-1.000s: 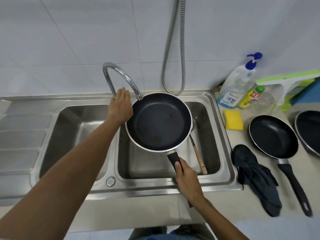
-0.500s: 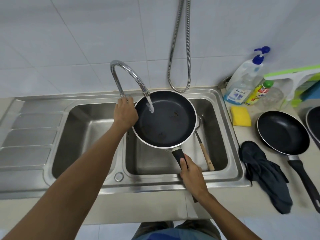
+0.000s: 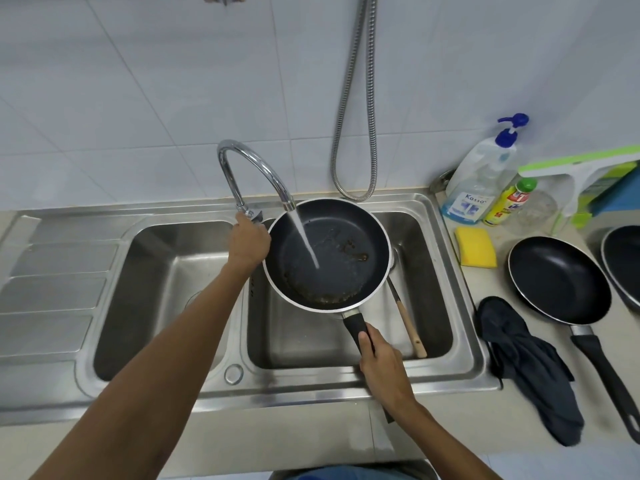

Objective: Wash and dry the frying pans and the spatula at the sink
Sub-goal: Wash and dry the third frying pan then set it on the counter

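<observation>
My right hand (image 3: 382, 367) grips the black handle of a dirty black frying pan (image 3: 343, 271), holding it above the right basin of the steel sink (image 3: 464, 327). Brown residue marks the pan's floor. Water streams from the curved tap (image 3: 256, 168) into the pan. My left hand (image 3: 248, 242) is curled around the tap's lever at the tap's base. A wooden-handled spatula (image 3: 408, 323) lies in the right basin, partly under the pan. Two more black pans sit on the counter, one (image 3: 557, 278) near the sink and another (image 3: 623, 261) at the right edge.
A yellow sponge (image 3: 476, 251), a pump bottle of soap (image 3: 481, 178) and a small yellow bottle (image 3: 507, 202) stand right of the sink. A dark cloth (image 3: 530, 365) lies on the counter. A metal shower hose (image 3: 360, 116) hangs on the tiled wall. The left basin (image 3: 156, 289) holds nothing.
My left hand dropped from the tap's neck to its lever, and water started running into the pan. The pan stays over the right basin.
</observation>
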Action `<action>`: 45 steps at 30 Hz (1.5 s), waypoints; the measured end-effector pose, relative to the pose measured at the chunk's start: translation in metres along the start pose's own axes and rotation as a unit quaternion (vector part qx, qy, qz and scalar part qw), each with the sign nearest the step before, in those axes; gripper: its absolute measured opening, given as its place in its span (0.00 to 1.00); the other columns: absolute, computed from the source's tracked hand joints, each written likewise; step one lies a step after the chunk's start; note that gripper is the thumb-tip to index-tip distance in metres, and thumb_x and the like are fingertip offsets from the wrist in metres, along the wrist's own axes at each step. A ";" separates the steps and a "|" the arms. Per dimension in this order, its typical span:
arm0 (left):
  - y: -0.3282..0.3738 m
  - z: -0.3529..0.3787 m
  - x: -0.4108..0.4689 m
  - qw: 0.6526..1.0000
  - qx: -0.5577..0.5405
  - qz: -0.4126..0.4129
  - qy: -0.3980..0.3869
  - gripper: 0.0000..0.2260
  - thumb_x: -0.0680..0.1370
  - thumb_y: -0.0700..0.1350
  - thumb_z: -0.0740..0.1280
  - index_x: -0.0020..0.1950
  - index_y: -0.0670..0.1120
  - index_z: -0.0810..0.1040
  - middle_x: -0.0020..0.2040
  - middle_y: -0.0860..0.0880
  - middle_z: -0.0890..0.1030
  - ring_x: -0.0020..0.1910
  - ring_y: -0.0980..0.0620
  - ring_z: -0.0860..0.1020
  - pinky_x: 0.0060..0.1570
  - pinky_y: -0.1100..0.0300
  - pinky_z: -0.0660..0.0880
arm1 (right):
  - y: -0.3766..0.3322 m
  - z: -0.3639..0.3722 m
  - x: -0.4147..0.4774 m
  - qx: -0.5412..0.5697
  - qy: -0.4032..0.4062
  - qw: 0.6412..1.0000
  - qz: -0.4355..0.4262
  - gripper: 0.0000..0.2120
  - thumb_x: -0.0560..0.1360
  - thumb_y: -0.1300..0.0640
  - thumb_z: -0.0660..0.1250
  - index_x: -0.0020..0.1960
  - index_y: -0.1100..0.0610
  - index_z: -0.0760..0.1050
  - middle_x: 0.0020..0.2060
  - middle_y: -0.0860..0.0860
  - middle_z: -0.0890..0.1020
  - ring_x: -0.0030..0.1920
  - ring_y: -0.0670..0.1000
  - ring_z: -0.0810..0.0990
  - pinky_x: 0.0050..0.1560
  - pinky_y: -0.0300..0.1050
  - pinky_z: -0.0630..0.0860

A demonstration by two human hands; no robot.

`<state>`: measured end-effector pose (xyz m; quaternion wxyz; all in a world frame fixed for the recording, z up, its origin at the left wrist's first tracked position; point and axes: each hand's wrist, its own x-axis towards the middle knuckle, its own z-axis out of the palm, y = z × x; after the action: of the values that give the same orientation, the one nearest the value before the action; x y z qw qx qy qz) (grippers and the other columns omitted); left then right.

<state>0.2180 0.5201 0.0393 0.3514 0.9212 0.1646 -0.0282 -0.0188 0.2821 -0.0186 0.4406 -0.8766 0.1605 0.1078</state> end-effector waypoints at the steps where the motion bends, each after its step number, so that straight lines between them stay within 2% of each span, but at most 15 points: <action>1: 0.003 0.000 0.001 1.000 -0.003 -0.013 -0.002 0.22 0.83 0.42 0.59 0.76 0.35 0.61 0.66 0.32 0.76 0.65 0.31 0.75 0.62 0.44 0.71 | 0.000 0.000 0.001 0.000 0.002 1.000 0.001 0.21 0.84 0.42 0.52 0.71 0.48 0.72 0.46 0.44 0.82 0.46 0.47 0.82 0.54 0.50 0.81; 7: 0.016 0.002 0.010 0.995 -0.062 -0.077 -0.013 0.22 0.84 0.45 0.60 0.75 0.38 0.63 0.69 0.37 0.76 0.67 0.35 0.75 0.65 0.45 0.72 | -0.002 -0.001 0.005 0.007 -0.001 1.000 0.002 0.23 0.82 0.39 0.51 0.71 0.48 0.71 0.43 0.44 0.81 0.45 0.47 0.82 0.52 0.50 0.82; 12: 0.027 0.004 0.020 0.988 -0.095 -0.120 -0.003 0.26 0.83 0.46 0.60 0.78 0.38 0.60 0.73 0.38 0.73 0.69 0.37 0.73 0.68 0.45 0.73 | -0.005 -0.004 0.005 0.010 -0.002 1.000 0.005 0.23 0.83 0.42 0.52 0.73 0.50 0.70 0.48 0.45 0.82 0.47 0.47 0.82 0.55 0.45 0.80; 16: 0.039 0.001 0.021 0.989 -0.089 -0.114 0.014 0.23 0.83 0.43 0.59 0.76 0.37 0.63 0.72 0.37 0.73 0.68 0.36 0.74 0.66 0.46 0.73 | -0.006 -0.007 0.004 0.013 -0.005 1.000 0.012 0.21 0.84 0.45 0.54 0.74 0.50 0.69 0.46 0.44 0.81 0.46 0.47 0.83 0.53 0.41 0.79; 21: 0.036 -0.006 0.036 0.985 -0.137 -0.095 0.043 0.22 0.80 0.44 0.60 0.74 0.42 0.66 0.66 0.38 0.78 0.58 0.39 0.81 0.60 0.42 0.79 | -0.003 -0.010 0.002 0.002 -0.009 1.000 0.015 0.22 0.84 0.44 0.52 0.73 0.50 0.70 0.42 0.44 0.81 0.44 0.46 0.82 0.51 0.43 0.81; 25: 0.025 -0.012 0.050 0.982 -0.183 -0.053 0.003 0.25 0.79 0.41 0.61 0.77 0.44 0.64 0.65 0.40 0.79 0.58 0.41 0.81 0.60 0.44 0.79 | -0.003 -0.016 -0.003 0.003 -0.013 1.000 0.024 0.23 0.83 0.43 0.52 0.73 0.51 0.70 0.39 0.43 0.80 0.40 0.46 0.82 0.45 0.38 0.81; 27: 0.017 -0.012 0.055 0.986 -0.160 -0.024 -0.031 0.26 0.79 0.40 0.61 0.77 0.43 0.62 0.66 0.41 0.78 0.61 0.42 0.79 0.64 0.47 0.76 | -0.007 -0.020 -0.006 0.011 -0.013 1.000 0.026 0.23 0.83 0.43 0.52 0.73 0.50 0.70 0.38 0.43 0.80 0.39 0.45 0.82 0.39 0.34 0.78; 29: 0.019 -0.019 0.048 0.989 -0.128 0.019 -0.065 0.19 0.78 0.40 0.61 0.69 0.44 0.68 0.60 0.43 0.79 0.58 0.43 0.79 0.62 0.48 0.74 | -0.011 -0.023 -0.008 0.014 -0.013 1.000 0.025 0.24 0.82 0.42 0.51 0.73 0.50 0.70 0.37 0.43 0.80 0.38 0.45 0.82 0.36 0.31 0.75; 31: 0.019 -0.027 0.029 0.985 -0.146 0.048 -0.077 0.08 0.80 0.37 0.62 0.54 0.50 0.70 0.48 0.49 0.77 0.48 0.50 0.79 0.51 0.53 0.74 | -0.013 -0.023 -0.008 0.018 -0.013 0.999 0.029 0.26 0.80 0.40 0.50 0.72 0.50 0.70 0.38 0.42 0.79 0.40 0.45 0.82 0.38 0.31 0.76; 33: 0.009 -0.024 0.001 0.983 -0.174 0.043 -0.026 0.04 0.82 0.41 0.63 0.54 0.50 0.71 0.46 0.51 0.79 0.45 0.51 0.79 0.49 0.55 0.76 | -0.011 -0.022 -0.007 0.022 -0.015 0.999 0.031 0.26 0.81 0.40 0.51 0.71 0.51 0.72 0.40 0.41 0.80 0.41 0.45 0.82 0.43 0.34 0.79; 35: -0.003 -0.009 -0.046 0.981 -0.190 0.010 0.031 0.06 0.82 0.48 0.65 0.55 0.46 0.75 0.44 0.48 0.83 0.45 0.47 0.82 0.48 0.52 0.78 | -0.012 -0.021 -0.008 0.020 -0.017 0.999 0.039 0.22 0.83 0.43 0.53 0.69 0.52 0.72 0.41 0.42 0.80 0.43 0.45 0.82 0.43 0.32 0.78; 38: -0.012 0.033 -0.139 0.977 -0.201 -0.074 -0.014 0.13 0.82 0.54 0.67 0.45 0.45 0.77 0.39 0.48 0.80 0.42 0.47 0.80 0.41 0.59 0.75 | -0.016 -0.018 -0.011 0.014 -0.025 0.998 0.048 0.18 0.84 0.45 0.54 0.70 0.51 0.71 0.45 0.45 0.81 0.44 0.45 0.82 0.40 0.30 0.73; 41: -0.010 0.081 -0.201 0.945 -0.225 -0.179 -0.155 0.23 0.78 0.65 0.66 0.40 0.45 0.77 0.34 0.47 0.80 0.38 0.47 0.80 0.46 0.47 0.81 | -0.016 -0.018 -0.013 0.011 -0.028 0.998 0.055 0.13 0.85 0.46 0.54 0.67 0.47 0.68 0.44 0.46 0.82 0.42 0.46 0.82 0.40 0.37 0.78; 43: -0.003 0.108 -0.217 0.879 -0.298 -0.280 -0.244 0.28 0.76 0.69 0.67 0.45 0.43 0.82 0.41 0.42 0.86 0.42 0.46 0.84 0.52 0.45 0.83 | -0.015 -0.018 -0.015 0.030 -0.035 0.997 0.064 0.08 0.85 0.48 0.53 0.63 0.45 0.65 0.45 0.48 0.83 0.42 0.47 0.83 0.43 0.45 0.82; 45: 0.011 0.126 -0.224 0.805 -0.379 -0.337 -0.306 0.30 0.73 0.69 0.70 0.52 0.40 0.85 0.48 0.42 0.88 0.48 0.45 0.87 0.56 0.46 0.83 | -0.015 -0.020 -0.018 0.061 -0.033 0.995 0.067 0.05 0.85 0.50 0.53 0.60 0.45 0.64 0.46 0.49 0.83 0.44 0.47 0.84 0.45 0.49 0.84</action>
<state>0.0181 0.3661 -0.0103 0.6732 0.5446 0.3463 -0.3610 -0.0288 0.2779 0.0097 0.4905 -0.8313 0.2103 0.1554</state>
